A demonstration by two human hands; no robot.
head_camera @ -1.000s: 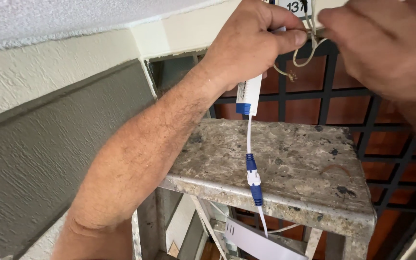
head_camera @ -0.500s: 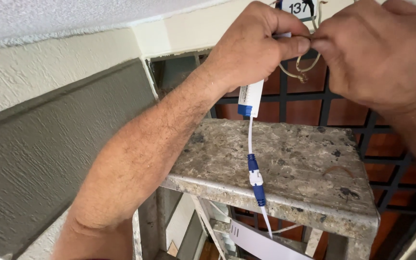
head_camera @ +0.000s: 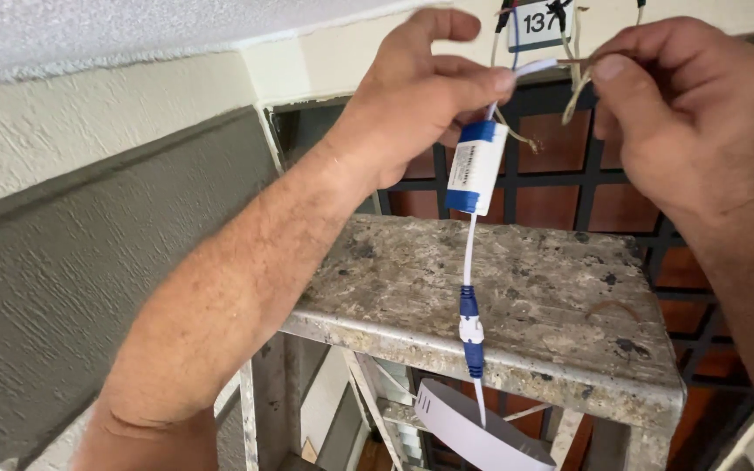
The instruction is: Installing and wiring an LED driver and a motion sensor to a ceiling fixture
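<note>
Looking down from the head view, both hands are up near the ceiling. The left hand (head_camera: pixel 412 105) pinches a thin white wire (head_camera: pixel 530 66) between thumb and fingers, and a small white-and-blue box (head_camera: pixel 476 167) hangs just below it. The right hand (head_camera: pixel 687 113) is closed on the bare wire ends (head_camera: pixel 574 87) right beside it. A white cord with a blue plug joint (head_camera: pixel 471 330) dangles down over the top step of a paint-spattered ladder (head_camera: pixel 551 296).

Even, soft daylight, sharp focus throughout, faint shadows, no glare.
</note>
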